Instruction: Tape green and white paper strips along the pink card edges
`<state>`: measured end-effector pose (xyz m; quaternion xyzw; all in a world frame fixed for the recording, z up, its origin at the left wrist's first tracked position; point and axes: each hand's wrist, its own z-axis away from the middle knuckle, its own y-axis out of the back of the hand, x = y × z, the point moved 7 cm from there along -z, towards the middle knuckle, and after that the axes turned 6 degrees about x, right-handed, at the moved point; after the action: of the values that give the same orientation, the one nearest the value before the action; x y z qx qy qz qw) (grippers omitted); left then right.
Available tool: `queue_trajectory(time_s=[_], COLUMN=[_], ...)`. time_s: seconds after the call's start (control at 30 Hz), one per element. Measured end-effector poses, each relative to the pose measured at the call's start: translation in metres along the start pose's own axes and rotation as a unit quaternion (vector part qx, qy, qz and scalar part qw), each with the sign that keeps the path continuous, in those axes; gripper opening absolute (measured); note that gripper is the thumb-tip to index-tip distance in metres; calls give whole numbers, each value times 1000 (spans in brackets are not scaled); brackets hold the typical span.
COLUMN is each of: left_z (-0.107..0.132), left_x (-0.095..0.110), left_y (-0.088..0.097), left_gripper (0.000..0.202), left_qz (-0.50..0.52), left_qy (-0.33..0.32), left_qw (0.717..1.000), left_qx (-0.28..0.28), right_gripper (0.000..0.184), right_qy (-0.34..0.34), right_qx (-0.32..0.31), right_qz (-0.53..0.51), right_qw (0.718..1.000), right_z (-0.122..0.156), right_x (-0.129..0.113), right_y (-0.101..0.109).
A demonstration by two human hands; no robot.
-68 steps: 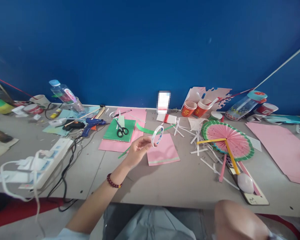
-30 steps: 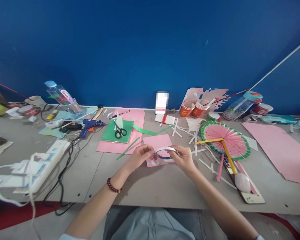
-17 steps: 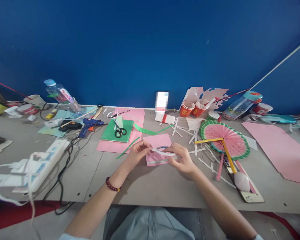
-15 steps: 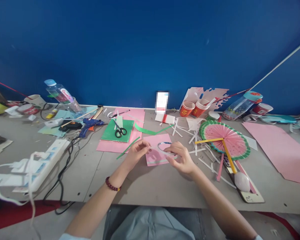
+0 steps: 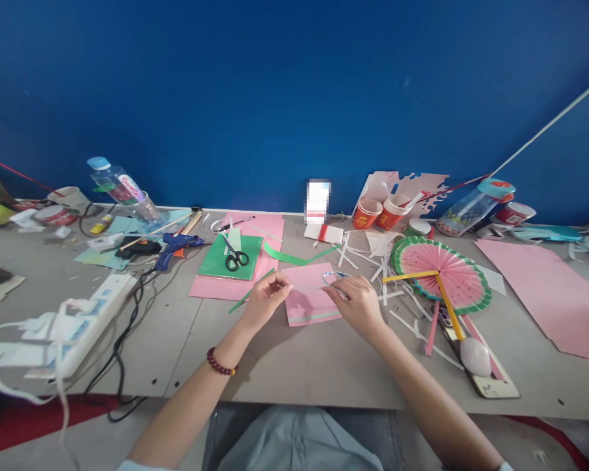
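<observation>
My left hand (image 5: 266,299) pinches the free end of a strip of tape above a small pink sheet (image 5: 310,302). My right hand (image 5: 358,306) grips the white tape roll (image 5: 334,277), which is mostly hidden by the fingers. A thin strip of tape is stretched between the two hands. A red bead bracelet sits on my left wrist. Both hands hover just over the grey table (image 5: 294,356).
Black scissors (image 5: 234,258) lie on green paper (image 5: 226,260) behind my left hand. A watermelon paper fan (image 5: 442,273) lies to the right, red paper cups (image 5: 379,213) behind it. A blue glue gun (image 5: 177,246), a power strip (image 5: 86,320) with cables and a tilted bottle (image 5: 120,188) are at the left. A large pink sheet (image 5: 550,294) lies far right.
My right hand came up and took the tape roll from the left. The hands have since drawn apart, pulling a length of tape off the roll over the pink sheet.
</observation>
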<state>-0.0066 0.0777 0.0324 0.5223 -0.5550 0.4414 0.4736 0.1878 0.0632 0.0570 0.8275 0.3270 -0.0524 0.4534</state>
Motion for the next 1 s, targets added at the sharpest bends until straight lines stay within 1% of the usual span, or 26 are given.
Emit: queue_trajectory(time_s=[0.2,0.37,0.6,0.7,0.87,0.93,1.0], left_z=[-1,0,0,1,5,6,7], left_x=[0,1,-7,0,19,22,20], left_y=[1,-1,3,1,-7,-7,-6], left_gripper=[17,17,19,19,16,15,14], left_qz=[-20,-11,-8,-20,-45,-57,-77], left_qy=[-11,-7,5,-10,-65,-66,-40], left_qw=[1000,1000,1000,1000,996,996,996], left_qx=[15,5,17,11,-33,-34,-22], right_gripper=[24,21,17,18,20,21,24], right_qy=[-12,-14,-28,-41,-64,-69,-77], right_qx=[-3,-8,-13,-14,-24,-27,-35], right_qz=[-4,1,-12,-10,13,18,19], right_qw=[1000,1000,999,999,998,997,996], right_z=[0,0,1,1,1,0,0], right_x=[-4,-7,-4,-2,1,2,2], right_y=[4,6,3,2,1,2,2])
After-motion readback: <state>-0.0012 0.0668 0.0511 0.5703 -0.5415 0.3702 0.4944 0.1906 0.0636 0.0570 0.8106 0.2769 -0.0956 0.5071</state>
